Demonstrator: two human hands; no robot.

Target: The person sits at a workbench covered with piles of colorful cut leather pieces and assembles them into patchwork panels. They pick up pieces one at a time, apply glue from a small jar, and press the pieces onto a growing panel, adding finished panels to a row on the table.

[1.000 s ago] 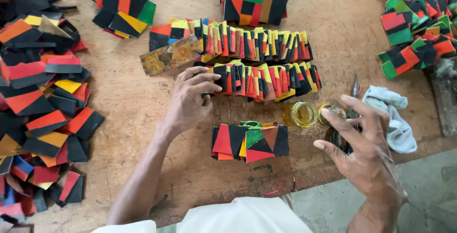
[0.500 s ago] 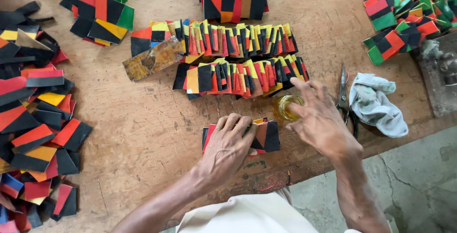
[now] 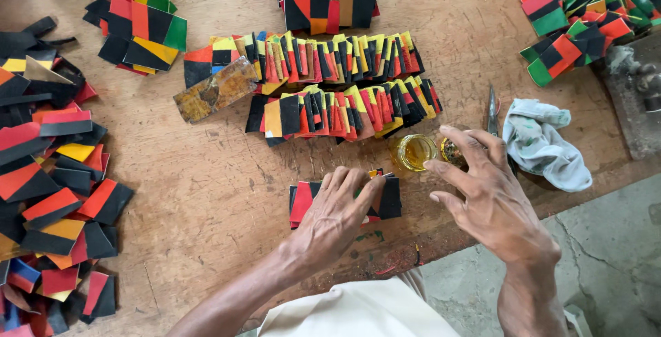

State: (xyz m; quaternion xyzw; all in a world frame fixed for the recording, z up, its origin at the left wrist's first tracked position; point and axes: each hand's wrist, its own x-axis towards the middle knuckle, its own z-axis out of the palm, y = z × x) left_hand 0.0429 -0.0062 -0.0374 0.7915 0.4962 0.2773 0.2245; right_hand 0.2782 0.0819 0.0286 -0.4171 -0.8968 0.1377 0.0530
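Left hand point(image 3: 337, 216) flat on patchwork stack point(image 3: 385, 199)

Two long overlapping rows of coloured patchwork pieces point(image 3: 344, 86) lie across the wooden bench point(image 3: 206, 192), beyond the left hand. A worn, mottled flat block point(image 3: 215, 90) rests at the rows' left end. Loose red, black and yellow pieces point(image 3: 48, 178) spread far to the left. A crumpled pale cloth point(image 3: 544, 143) lies just right of the right hand, with scissors point(image 3: 492, 110) beside it.
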